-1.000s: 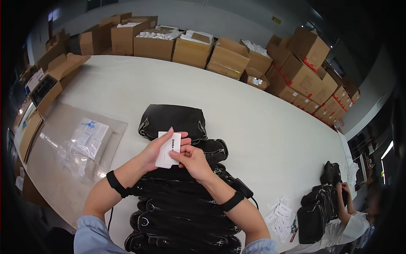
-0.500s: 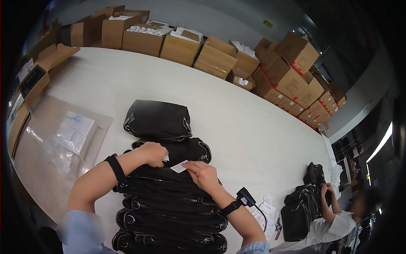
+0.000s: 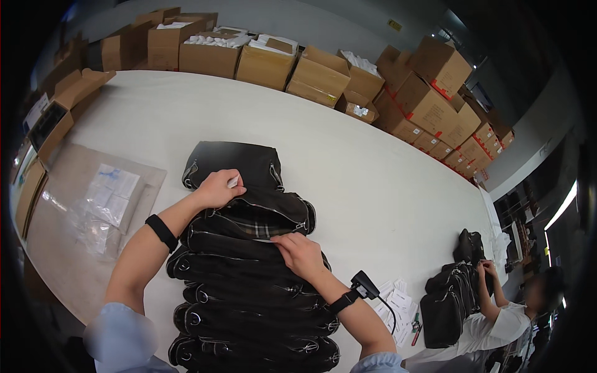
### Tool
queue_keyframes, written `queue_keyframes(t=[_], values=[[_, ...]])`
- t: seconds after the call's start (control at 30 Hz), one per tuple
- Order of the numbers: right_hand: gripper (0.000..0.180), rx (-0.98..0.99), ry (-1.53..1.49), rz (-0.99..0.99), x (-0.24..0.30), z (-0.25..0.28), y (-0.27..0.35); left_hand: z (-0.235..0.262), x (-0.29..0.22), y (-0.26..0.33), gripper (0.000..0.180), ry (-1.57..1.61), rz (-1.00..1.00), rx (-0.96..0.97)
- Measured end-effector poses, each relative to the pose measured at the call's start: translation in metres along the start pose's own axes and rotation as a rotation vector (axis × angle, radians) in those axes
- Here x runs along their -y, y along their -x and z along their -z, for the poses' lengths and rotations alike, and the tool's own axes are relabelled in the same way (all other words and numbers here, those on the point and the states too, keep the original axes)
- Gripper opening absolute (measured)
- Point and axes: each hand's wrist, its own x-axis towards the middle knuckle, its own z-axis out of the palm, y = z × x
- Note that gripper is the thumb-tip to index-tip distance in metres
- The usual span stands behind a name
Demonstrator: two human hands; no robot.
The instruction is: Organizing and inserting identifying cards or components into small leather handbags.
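Observation:
A black bag (image 3: 292, 205) lies unzipped near the far end of a row of black bags, its plaid lining (image 3: 261, 229) showing through the gap. At its far rim is my left hand (image 3: 219, 189), closed with a small white card (image 3: 233, 181) between the fingers. My right hand (image 3: 303, 255) pinches at the near rim, where only a thin white edge of another card (image 3: 263, 240) shows by the fingertips. Beyond the opened bag sits a closed black bag (image 3: 239, 161). Several more black bags (image 3: 249, 298) are lined up towards me.
Cardboard boxes (image 3: 264, 62) line the table's far edge, with stacked cartons (image 3: 429, 109) at the back right. Plastic-wrapped packs (image 3: 115, 193) lie at left. Loose white cards (image 3: 395, 304) and a red-and-green pen (image 3: 416, 329) are at right, near another person (image 3: 497, 317) handling black bags.
The bag between my hands now gapes open, showing its lining. My left hand has moved up and away with its card; the right hand's card has mostly gone from sight at the rim.

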Motion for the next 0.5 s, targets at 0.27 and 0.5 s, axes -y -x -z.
queue_keyframes(t=[0.27,0.5], values=[[0.017,-0.16,0.435,0.01,-0.01,-0.03,-0.06,-0.003,-0.002,-0.006,0.022,-0.082,-0.091,0.067],[0.017,0.28,0.219,-0.207,-0.003,-0.054,-0.072,0.001,-0.006,0.012,0.03,0.189,0.039,-0.019]])
